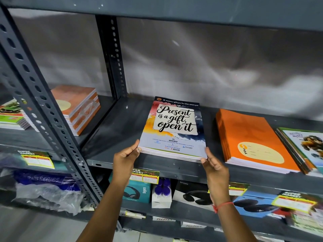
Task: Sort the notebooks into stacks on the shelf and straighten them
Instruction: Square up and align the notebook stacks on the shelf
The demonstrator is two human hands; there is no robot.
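Stack in hand: a thin pile of glossy paper notebooks with a watercolour cover point(173, 128) lies flat on the grey metal shelf point(111, 130), its near edge close to the shelf's front lip; its long axis runs away from the person, turned slightly off square.
Left hand: the left hand point(125, 157) pinches the pile's near left corner, thumb on the cover, fingers under or against the edge.
Right hand: the right hand point(214, 165) touches the near right corner with loosely spread fingers, not clamped.
Key relation: the pile lies just ahead of both hands, about equally near each; squaring it probably needs a small twist.
Neighbours: a stack of plain orange notebooks point(253, 138) lies to the right, apart from the pile.
Writing: cover reads "Present is a gift, open it", "NAVIN GROUP", "NITLON"; orange cover reads "youva".
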